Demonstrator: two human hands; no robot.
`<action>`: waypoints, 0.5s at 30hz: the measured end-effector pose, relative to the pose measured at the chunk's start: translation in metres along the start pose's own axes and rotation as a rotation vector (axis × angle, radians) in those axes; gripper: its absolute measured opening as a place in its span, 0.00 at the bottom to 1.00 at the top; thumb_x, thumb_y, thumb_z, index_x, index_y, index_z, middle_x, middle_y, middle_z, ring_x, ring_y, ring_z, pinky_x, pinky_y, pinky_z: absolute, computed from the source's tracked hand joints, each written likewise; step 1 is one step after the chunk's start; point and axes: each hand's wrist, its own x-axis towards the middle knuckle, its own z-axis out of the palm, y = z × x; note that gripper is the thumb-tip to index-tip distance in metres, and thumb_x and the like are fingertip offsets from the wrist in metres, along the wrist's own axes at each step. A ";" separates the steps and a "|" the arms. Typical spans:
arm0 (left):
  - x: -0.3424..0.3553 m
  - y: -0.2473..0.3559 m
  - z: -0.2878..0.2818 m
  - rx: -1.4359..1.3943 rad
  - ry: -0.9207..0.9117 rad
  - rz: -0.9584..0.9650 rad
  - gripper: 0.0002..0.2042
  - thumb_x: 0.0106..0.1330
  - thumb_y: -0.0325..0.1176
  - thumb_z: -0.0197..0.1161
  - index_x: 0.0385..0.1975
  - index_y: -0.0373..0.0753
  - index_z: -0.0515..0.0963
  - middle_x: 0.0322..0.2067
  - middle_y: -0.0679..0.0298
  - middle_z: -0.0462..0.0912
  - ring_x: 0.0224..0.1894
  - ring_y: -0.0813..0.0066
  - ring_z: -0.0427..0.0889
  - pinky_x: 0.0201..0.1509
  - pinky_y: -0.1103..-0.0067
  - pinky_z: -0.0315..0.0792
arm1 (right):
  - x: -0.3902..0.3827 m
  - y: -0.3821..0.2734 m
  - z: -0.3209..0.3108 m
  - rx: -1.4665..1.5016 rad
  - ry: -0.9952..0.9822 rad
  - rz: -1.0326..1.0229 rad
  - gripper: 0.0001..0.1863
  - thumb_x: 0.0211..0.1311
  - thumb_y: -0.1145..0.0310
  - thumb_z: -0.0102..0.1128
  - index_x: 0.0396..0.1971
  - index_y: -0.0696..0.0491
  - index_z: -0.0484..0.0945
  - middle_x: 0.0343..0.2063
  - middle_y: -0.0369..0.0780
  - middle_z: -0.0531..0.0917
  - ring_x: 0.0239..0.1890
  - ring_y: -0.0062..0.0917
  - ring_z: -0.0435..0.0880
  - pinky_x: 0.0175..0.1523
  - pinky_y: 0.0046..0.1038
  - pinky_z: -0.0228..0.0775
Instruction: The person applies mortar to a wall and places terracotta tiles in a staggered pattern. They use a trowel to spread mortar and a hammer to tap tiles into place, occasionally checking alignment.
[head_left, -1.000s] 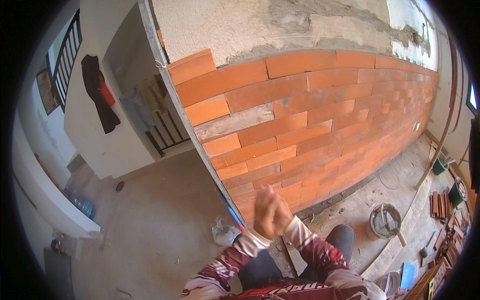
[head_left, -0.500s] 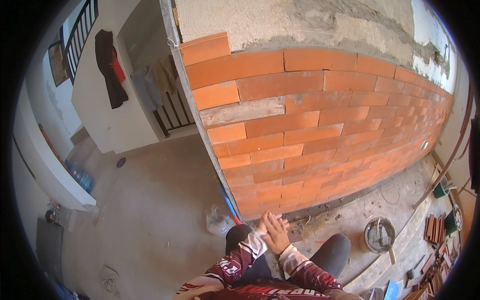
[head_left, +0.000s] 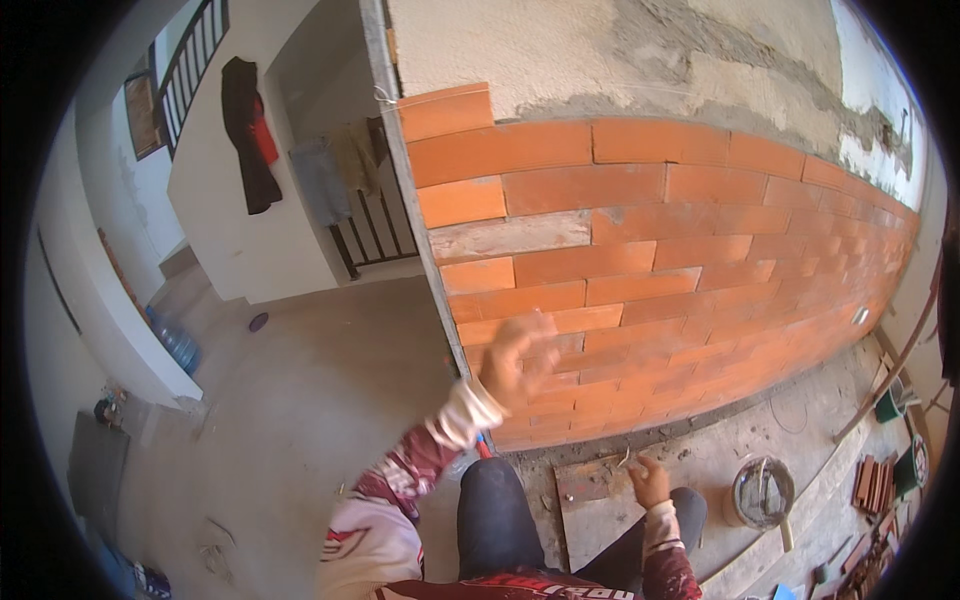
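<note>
An orange brick wall (head_left: 680,260) fills the space in front of both hands, with grey plaster above it. The concrete floor (head_left: 300,400) spreads away to the left of the left hand. A flat board (head_left: 600,500) lies on the ground just under the right hand, and a round bucket (head_left: 763,492) stands near that hand's right side. The left hand (head_left: 515,358) is raised against the wall's lower bricks, fingers loosely spread and blurred. The right hand (head_left: 650,482) hangs low, fingers curled; whether it grips anything I cannot tell
</note>
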 end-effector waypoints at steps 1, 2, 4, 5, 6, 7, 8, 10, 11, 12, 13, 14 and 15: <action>0.028 -0.004 -0.023 0.130 0.048 0.118 0.11 0.59 0.30 0.63 0.41 0.36 0.78 0.46 0.55 0.79 0.52 0.58 0.76 0.58 0.68 0.68 | 0.000 0.011 -0.007 -0.074 0.041 -0.044 0.19 0.55 0.60 0.62 0.41 0.59 0.80 0.38 0.51 0.83 0.43 0.48 0.80 0.50 0.38 0.71; 0.056 -0.010 -0.044 0.223 0.084 0.198 0.11 0.58 0.29 0.63 0.41 0.36 0.78 0.45 0.55 0.79 0.52 0.57 0.76 0.57 0.67 0.68 | 0.001 0.021 -0.015 -0.157 0.094 -0.042 0.18 0.54 0.61 0.62 0.41 0.57 0.81 0.38 0.50 0.83 0.44 0.46 0.80 0.51 0.39 0.70; 0.106 -0.017 -0.080 0.438 0.163 0.340 0.12 0.56 0.28 0.64 0.41 0.37 0.78 0.45 0.56 0.79 0.52 0.56 0.75 0.57 0.66 0.68 | -0.001 0.039 -0.027 -0.331 0.176 -0.003 0.17 0.53 0.60 0.62 0.41 0.54 0.81 0.39 0.48 0.82 0.46 0.43 0.78 0.54 0.41 0.66; 0.129 -0.017 -0.099 0.565 0.203 0.400 0.13 0.55 0.28 0.65 0.41 0.38 0.78 0.45 0.57 0.79 0.52 0.56 0.75 0.57 0.65 0.67 | -0.005 0.047 -0.029 -0.417 0.200 0.033 0.18 0.53 0.59 0.62 0.41 0.53 0.81 0.39 0.47 0.82 0.48 0.42 0.78 0.55 0.42 0.65; 0.149 -0.018 -0.114 0.641 0.231 0.416 0.14 0.54 0.28 0.65 0.41 0.38 0.78 0.45 0.57 0.79 0.52 0.56 0.75 0.57 0.66 0.67 | -0.008 0.055 -0.031 -0.512 0.230 0.074 0.18 0.52 0.58 0.62 0.41 0.51 0.81 0.39 0.46 0.82 0.49 0.40 0.77 0.56 0.43 0.63; 0.169 -0.017 -0.129 0.720 0.257 0.432 0.15 0.53 0.28 0.66 0.42 0.38 0.78 0.46 0.58 0.79 0.52 0.57 0.74 0.57 0.66 0.66 | -0.012 0.063 -0.030 -0.599 0.139 0.128 0.18 0.52 0.58 0.62 0.41 0.51 0.81 0.39 0.45 0.83 0.48 0.39 0.78 0.56 0.42 0.62; 0.185 -0.011 -0.145 0.788 0.251 0.405 0.16 0.52 0.29 0.67 0.43 0.39 0.77 0.47 0.60 0.79 0.51 0.59 0.74 0.57 0.67 0.66 | -0.016 0.070 -0.027 -0.681 0.045 0.181 0.18 0.51 0.58 0.62 0.40 0.50 0.81 0.39 0.44 0.83 0.47 0.37 0.78 0.56 0.42 0.62; 0.208 -0.007 -0.166 0.902 0.216 0.344 0.19 0.51 0.30 0.69 0.45 0.40 0.77 0.48 0.62 0.78 0.51 0.62 0.72 0.58 0.69 0.65 | -0.018 0.069 -0.024 -0.744 -0.047 0.189 0.18 0.50 0.55 0.60 0.39 0.49 0.81 0.39 0.43 0.83 0.47 0.36 0.79 0.57 0.42 0.60; 0.216 -0.007 -0.173 0.954 0.186 0.314 0.21 0.50 0.31 0.69 0.46 0.40 0.77 0.49 0.64 0.78 0.51 0.63 0.71 0.58 0.70 0.64 | -0.017 0.065 -0.023 -0.776 -0.111 0.184 0.18 0.51 0.54 0.60 0.39 0.48 0.81 0.39 0.42 0.83 0.47 0.36 0.79 0.57 0.43 0.60; 0.222 -0.007 -0.179 1.001 0.154 0.284 0.22 0.49 0.31 0.70 0.47 0.41 0.77 0.49 0.65 0.78 0.51 0.64 0.71 0.58 0.71 0.64 | -0.016 0.057 -0.024 -0.807 -0.175 0.183 0.17 0.52 0.54 0.60 0.38 0.48 0.81 0.39 0.42 0.83 0.48 0.35 0.79 0.57 0.43 0.60; 0.226 -0.007 -0.183 1.026 0.115 0.276 0.23 0.48 0.31 0.70 0.47 0.41 0.76 0.49 0.66 0.78 0.51 0.65 0.70 0.58 0.71 0.63 | -0.015 0.052 -0.025 -0.837 -0.239 0.183 0.17 0.53 0.53 0.60 0.38 0.48 0.81 0.40 0.41 0.83 0.48 0.34 0.79 0.58 0.43 0.59; 0.229 -0.007 -0.186 1.050 0.076 0.269 0.24 0.48 0.32 0.71 0.48 0.42 0.76 0.49 0.66 0.78 0.52 0.65 0.70 0.58 0.71 0.63 | -0.014 0.053 -0.026 -0.837 -0.259 0.185 0.16 0.53 0.53 0.59 0.37 0.48 0.81 0.39 0.41 0.83 0.47 0.34 0.80 0.58 0.43 0.59; 0.232 -0.006 -0.188 1.075 0.035 0.262 0.25 0.47 0.32 0.71 0.48 0.42 0.76 0.49 0.67 0.78 0.52 0.66 0.70 0.58 0.71 0.63 | -0.013 0.054 -0.026 -0.834 -0.278 0.186 0.16 0.53 0.53 0.59 0.37 0.48 0.81 0.39 0.41 0.84 0.47 0.34 0.80 0.58 0.43 0.59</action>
